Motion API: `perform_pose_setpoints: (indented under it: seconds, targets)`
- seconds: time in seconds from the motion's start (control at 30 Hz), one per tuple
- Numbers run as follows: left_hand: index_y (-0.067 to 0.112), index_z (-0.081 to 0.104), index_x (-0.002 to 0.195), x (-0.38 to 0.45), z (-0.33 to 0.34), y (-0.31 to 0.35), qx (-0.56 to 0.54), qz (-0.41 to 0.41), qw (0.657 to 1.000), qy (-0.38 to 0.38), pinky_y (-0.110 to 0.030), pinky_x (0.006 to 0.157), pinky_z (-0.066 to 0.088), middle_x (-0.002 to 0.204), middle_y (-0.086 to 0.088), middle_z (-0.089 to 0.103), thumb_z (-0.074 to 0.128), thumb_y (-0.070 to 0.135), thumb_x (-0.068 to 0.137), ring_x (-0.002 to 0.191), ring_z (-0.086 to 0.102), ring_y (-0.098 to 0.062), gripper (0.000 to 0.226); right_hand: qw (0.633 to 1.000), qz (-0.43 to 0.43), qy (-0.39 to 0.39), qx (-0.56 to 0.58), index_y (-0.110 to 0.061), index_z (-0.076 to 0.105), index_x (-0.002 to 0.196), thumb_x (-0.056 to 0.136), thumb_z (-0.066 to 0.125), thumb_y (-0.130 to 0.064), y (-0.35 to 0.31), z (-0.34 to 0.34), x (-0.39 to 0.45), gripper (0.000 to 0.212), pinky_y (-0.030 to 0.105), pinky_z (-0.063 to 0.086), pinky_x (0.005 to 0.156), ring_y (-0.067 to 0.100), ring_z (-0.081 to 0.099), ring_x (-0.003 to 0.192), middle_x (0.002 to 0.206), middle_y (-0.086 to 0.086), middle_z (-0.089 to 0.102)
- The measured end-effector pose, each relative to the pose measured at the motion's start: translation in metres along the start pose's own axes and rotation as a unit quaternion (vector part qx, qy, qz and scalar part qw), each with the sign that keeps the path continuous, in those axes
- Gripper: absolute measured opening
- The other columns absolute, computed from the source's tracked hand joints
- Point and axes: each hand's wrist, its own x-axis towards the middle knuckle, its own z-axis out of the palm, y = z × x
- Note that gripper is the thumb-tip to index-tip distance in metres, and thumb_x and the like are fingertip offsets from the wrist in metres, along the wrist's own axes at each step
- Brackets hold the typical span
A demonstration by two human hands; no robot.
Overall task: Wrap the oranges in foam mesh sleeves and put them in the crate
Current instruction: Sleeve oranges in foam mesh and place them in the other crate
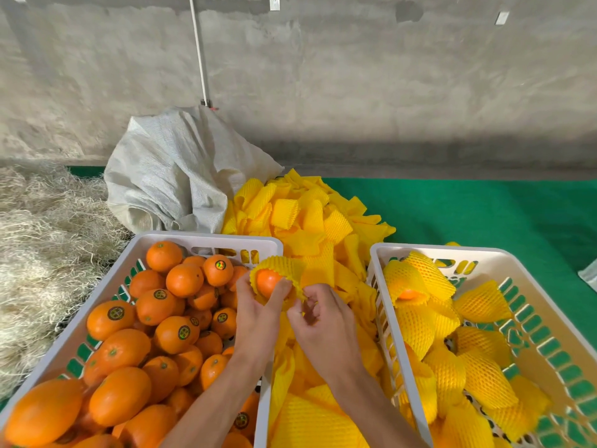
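My left hand (258,313) grips an orange (267,281) that sits partly inside a yellow foam mesh sleeve (286,266), above the gap between the two crates. My right hand (318,313) pinches the lower edge of that sleeve beside the orange. The left white crate (206,238) is full of bare oranges (176,333), several with round stickers. The right white crate (436,248) holds several oranges wrapped in yellow sleeves (416,281).
A big heap of loose yellow foam sleeves (310,218) lies between and behind the crates on the green mat (484,215). A crumpled white woven sack (174,176) stands behind the left crate. Straw (45,240) covers the left side. A concrete wall rises at the back.
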Motion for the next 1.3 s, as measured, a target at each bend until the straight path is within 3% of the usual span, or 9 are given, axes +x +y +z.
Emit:
perform_pose_setpoints:
  seconds: [0.13,0.27,0.43,0.57,0.73,0.83,1.03,1.13,1.3]
  targets:
    - [0.020,0.056,0.139,-0.001,-0.002,0.007,-0.028,0.007,0.994,-0.108,-0.037,0.095,0.058,0.116,-0.004,0.075,0.073,0.010,0.094,0.110,0.072,-0.023,0.049,0.989,0.100,-0.101,0.038,-0.032,0.045,0.144,0.101,0.057,-0.042,0.002,0.006,-0.008,0.046,0.019,0.052,0.083,0.008,0.066,0.102,0.120,-0.011,0.068]
    - [0.018,0.056,0.138,-0.001,-0.001,0.007,0.020,0.028,0.989,-0.141,-0.031,0.092,0.059,0.117,-0.002,0.075,0.077,0.002,0.089,0.109,0.073,-0.021,0.055,0.988,0.100,-0.063,0.098,-0.023,0.052,0.144,0.105,0.054,-0.023,0.001,0.002,-0.005,0.038,0.008,0.051,0.074,0.001,0.069,0.094,0.122,-0.009,0.071]
    - [0.019,0.063,0.126,-0.005,0.004,0.005,0.048,0.079,0.992,-0.084,-0.021,0.080,0.059,0.110,0.006,0.077,0.085,0.018,0.085,0.100,0.075,-0.013,0.046,0.995,0.085,-0.025,0.050,-0.018,0.055,0.148,0.106,0.052,-0.023,0.007,-0.009,0.005,0.042,0.028,0.059,0.091,0.011,0.071,0.105,0.129,0.000,0.071]
    - [0.021,0.064,0.126,-0.002,0.000,0.004,0.081,0.098,0.991,-0.035,-0.035,0.085,0.062,0.109,0.005,0.077,0.083,0.035,0.087,0.098,0.075,-0.012,0.045,0.996,0.053,-0.046,0.050,-0.018,0.054,0.148,0.106,0.053,-0.022,0.000,-0.007,0.004,0.042,0.007,0.053,0.070,-0.001,0.070,0.080,0.107,0.000,0.077]
    - [0.025,0.055,0.134,0.001,-0.002,0.001,0.089,0.108,0.990,0.029,-0.032,0.086,0.061,0.111,0.005,0.075,0.078,0.044,0.087,0.098,0.074,-0.009,0.057,0.997,-0.075,-0.026,-0.023,-0.005,0.063,0.138,0.101,0.063,-0.012,-0.004,-0.001,0.002,0.038,0.033,0.060,0.063,0.017,0.071,0.078,0.103,0.008,0.077]
    - [0.029,0.051,0.131,0.000,-0.002,0.000,0.077,0.124,0.988,0.054,-0.024,0.081,0.059,0.111,0.005,0.073,0.080,0.043,0.085,0.096,0.073,-0.007,0.057,0.984,-0.155,0.015,-0.082,0.003,0.070,0.126,0.092,0.067,-0.011,-0.002,0.004,0.000,0.037,0.032,0.057,0.050,0.019,0.070,0.067,0.090,0.009,0.076]
    - [0.038,0.037,0.148,0.003,-0.009,-0.007,0.134,0.162,0.978,0.004,-0.021,0.101,0.048,0.140,0.019,0.050,0.088,0.024,0.077,0.132,0.051,-0.002,0.089,0.998,0.000,-0.048,-0.029,-0.036,0.033,0.158,0.100,0.052,-0.049,0.003,-0.003,-0.009,0.062,0.021,0.056,0.084,0.004,0.066,0.107,0.131,-0.008,0.068]
    - [0.028,0.032,0.157,0.007,-0.014,-0.010,0.254,0.225,0.940,-0.029,-0.019,0.118,0.033,0.153,0.014,0.037,0.087,0.011,0.079,0.147,0.032,-0.002,0.097,0.996,-0.047,-0.037,-0.070,-0.037,0.024,0.159,0.098,0.043,-0.050,0.005,-0.008,-0.002,0.066,0.017,0.049,0.086,0.005,0.060,0.124,0.150,-0.010,0.053]
    - [0.022,0.037,0.158,0.008,-0.015,-0.012,0.336,0.300,0.889,-0.080,-0.014,0.121,0.023,0.153,0.020,0.032,0.081,0.015,0.087,0.148,0.026,0.003,0.084,0.980,-0.154,0.002,-0.128,-0.028,0.042,0.154,0.105,0.046,-0.034,0.008,-0.008,0.001,0.050,0.021,0.053,0.092,0.013,0.052,0.137,0.160,-0.005,0.043]
